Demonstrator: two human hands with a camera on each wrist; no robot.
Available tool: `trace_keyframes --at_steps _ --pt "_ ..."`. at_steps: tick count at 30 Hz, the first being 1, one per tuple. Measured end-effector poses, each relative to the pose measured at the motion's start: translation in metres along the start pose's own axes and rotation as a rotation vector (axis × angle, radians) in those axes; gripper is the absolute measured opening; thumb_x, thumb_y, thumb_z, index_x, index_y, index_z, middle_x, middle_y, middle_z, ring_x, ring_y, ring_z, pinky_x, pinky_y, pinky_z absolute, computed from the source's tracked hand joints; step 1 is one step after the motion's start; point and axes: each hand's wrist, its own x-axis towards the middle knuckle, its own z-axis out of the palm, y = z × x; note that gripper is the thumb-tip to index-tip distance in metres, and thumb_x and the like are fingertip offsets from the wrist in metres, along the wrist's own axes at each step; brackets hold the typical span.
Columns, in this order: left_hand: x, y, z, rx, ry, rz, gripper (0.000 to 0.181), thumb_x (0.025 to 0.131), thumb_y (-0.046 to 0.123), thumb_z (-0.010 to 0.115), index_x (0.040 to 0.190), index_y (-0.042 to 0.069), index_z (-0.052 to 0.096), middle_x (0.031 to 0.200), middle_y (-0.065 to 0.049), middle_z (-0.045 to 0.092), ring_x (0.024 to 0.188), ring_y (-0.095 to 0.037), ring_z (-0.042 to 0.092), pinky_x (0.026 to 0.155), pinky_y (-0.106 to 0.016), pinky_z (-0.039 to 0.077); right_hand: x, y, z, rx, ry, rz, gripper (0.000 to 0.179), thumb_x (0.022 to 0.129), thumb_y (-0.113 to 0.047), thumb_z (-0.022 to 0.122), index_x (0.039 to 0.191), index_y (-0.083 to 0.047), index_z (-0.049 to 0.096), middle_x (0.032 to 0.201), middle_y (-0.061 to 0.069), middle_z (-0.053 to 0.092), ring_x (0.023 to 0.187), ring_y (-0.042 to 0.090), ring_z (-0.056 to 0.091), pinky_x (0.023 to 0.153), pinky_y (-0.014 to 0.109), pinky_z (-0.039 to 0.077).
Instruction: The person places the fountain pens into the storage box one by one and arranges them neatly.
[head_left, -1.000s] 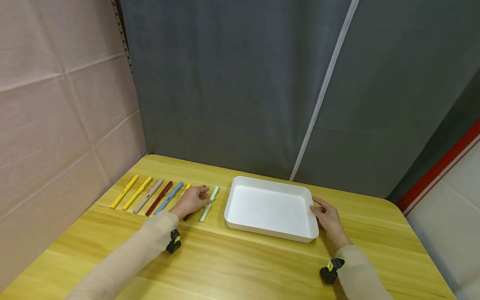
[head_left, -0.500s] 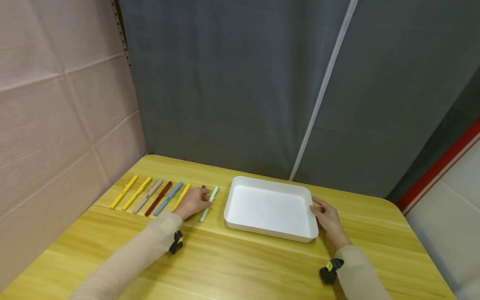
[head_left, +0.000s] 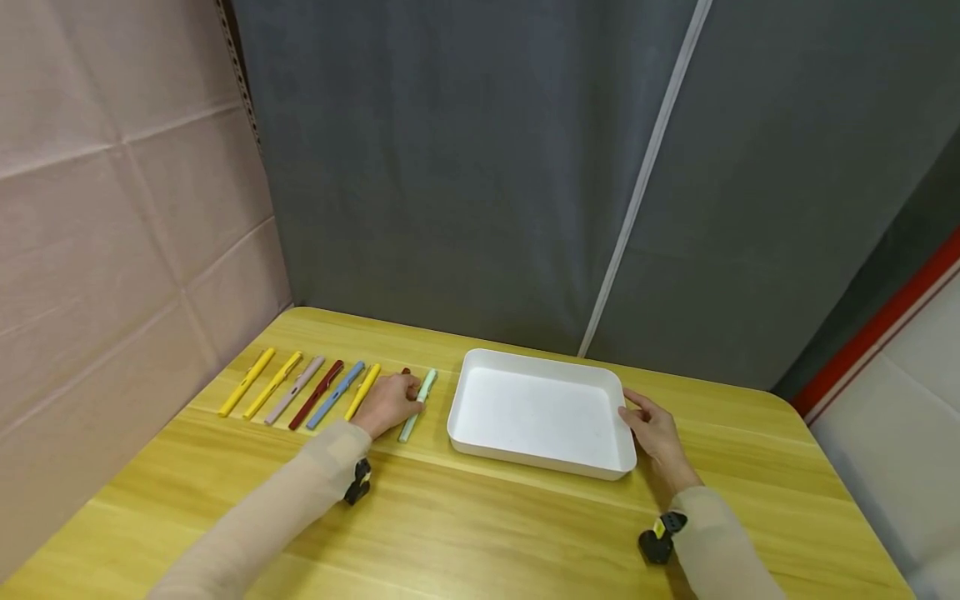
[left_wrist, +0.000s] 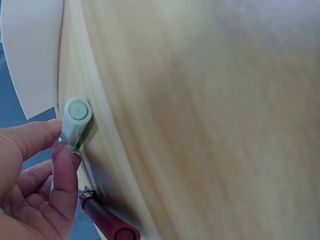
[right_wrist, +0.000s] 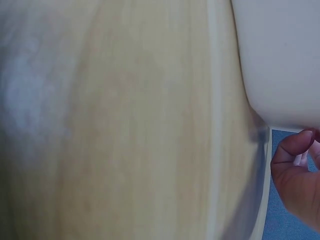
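In the head view my left hand (head_left: 388,403) is at the mint-green pen (head_left: 428,385), the rightmost of a row of pens. The left wrist view shows thumb and fingertips pinching this pen (left_wrist: 75,117) along its side. A dark red pen (left_wrist: 106,220) lies just beside it, mostly hidden under the hand in the head view. My right hand (head_left: 656,435) holds the right rim of a shallow white tray (head_left: 536,467), thumb at the near side of the wall. Nothing lies inside the tray.
Left of the hand several more pens lie roughly parallel: a yellow pen (head_left: 363,392), a blue pen (head_left: 335,396), another dark red pen (head_left: 317,395), a lilac pen (head_left: 295,391) and further yellow ones. A grey curtain (head_left: 465,183) hangs behind the wooden table (head_left: 480,533).
My left hand has shifted slightly right, its fingers staying close at the mint-green pen, and more of the neighbouring yellow pen shows. The right hand and tray keep their place.
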Motion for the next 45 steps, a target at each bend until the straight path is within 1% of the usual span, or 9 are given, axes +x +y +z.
trace_keyframes --at_steps 3,6,9,12,22,32,37,41,45 --pt "0.001 0.002 0.0 0.019 0.01 0.005 0.016 0.078 0.01 0.072 0.077 0.004 0.058 0.067 -0.002 0.046 0.063 -0.016 0.038 0.06 -0.027 0.03 0.001 -0.001 0.0 0.002 0.007 -0.001 0.049 0.095 -0.014 0.055 0.14 -0.002 0.042 0.087 -0.001 0.052 0.077 0.01 0.045 0.061 0.016 0.042" --pt "0.002 0.004 0.0 0.028 0.012 -0.007 0.013 0.078 0.011 0.073 0.083 0.003 0.064 0.068 -0.002 0.051 0.063 -0.016 0.043 0.061 -0.026 0.035 0.001 -0.002 0.0 0.01 0.007 0.001 0.048 0.095 -0.013 0.055 0.14 -0.002 0.042 0.086 -0.001 0.051 0.077 0.009 0.045 0.06 0.016 0.042" --pt "0.004 0.006 0.0 0.035 0.015 -0.021 0.021 0.078 0.013 0.074 0.095 0.002 0.069 0.073 -0.003 0.06 0.067 -0.016 0.051 0.064 -0.028 0.044 0.0 -0.003 -0.001 0.023 0.003 -0.002 0.048 0.095 -0.012 0.055 0.14 -0.002 0.042 0.085 -0.002 0.05 0.076 0.008 0.045 0.06 0.016 0.042" --pt "0.006 0.007 0.0 0.054 0.02 -0.024 0.025 0.078 0.014 0.074 0.099 0.001 0.071 0.075 -0.004 0.064 0.068 -0.016 0.054 0.065 -0.03 0.047 -0.001 -0.005 -0.001 0.026 0.003 -0.008 0.048 0.095 -0.012 0.055 0.14 -0.002 0.042 0.084 -0.003 0.051 0.075 0.007 0.045 0.06 0.016 0.043" --pt "0.006 0.013 -0.003 0.1 0.02 -0.033 0.021 0.077 0.012 0.072 0.096 0.002 0.072 0.085 -0.009 0.069 0.07 -0.018 0.06 0.066 -0.033 0.05 0.0 -0.006 -0.002 0.021 0.019 -0.01 0.047 0.094 -0.013 0.055 0.139 -0.002 0.044 0.085 -0.002 0.052 0.074 0.008 0.046 0.059 0.016 0.043" --pt "0.006 0.013 -0.001 0.105 -0.022 -0.114 0.017 0.078 0.017 0.072 0.091 0.006 0.071 0.085 -0.007 0.068 0.064 -0.016 0.057 0.057 -0.029 0.046 0.001 -0.004 0.002 0.025 0.01 0.023 0.047 0.096 -0.014 0.053 0.14 -0.003 0.042 0.09 0.002 0.05 0.079 0.012 0.044 0.06 0.016 0.043" --pt "0.005 0.012 -0.002 0.068 -0.027 -0.146 0.015 0.078 0.016 0.069 0.091 0.007 0.069 0.084 -0.006 0.065 0.062 -0.015 0.054 0.053 -0.025 0.043 0.0 -0.003 0.003 0.017 0.01 0.015 0.047 0.096 -0.014 0.053 0.14 -0.003 0.043 0.088 0.002 0.049 0.079 0.013 0.044 0.06 0.016 0.043" --pt "0.005 0.014 -0.008 -0.032 -0.015 -0.134 0.016 0.08 0.013 0.065 0.093 0.005 0.067 0.08 -0.006 0.063 0.061 -0.015 0.053 0.053 -0.024 0.042 -0.002 -0.001 0.002 0.014 0.017 0.0 0.046 0.095 -0.013 0.054 0.138 -0.002 0.045 0.086 0.001 0.051 0.077 0.011 0.045 0.06 0.016 0.043" --pt "0.005 0.02 -0.015 -0.117 0.006 -0.117 0.021 0.081 0.013 0.065 0.099 0.002 0.067 0.083 -0.006 0.065 0.066 -0.015 0.056 0.06 -0.025 0.046 -0.002 0.0 0.002 0.02 0.019 0.001 0.046 0.095 -0.013 0.055 0.138 -0.002 0.045 0.086 0.001 0.052 0.076 0.01 0.046 0.06 0.016 0.043"
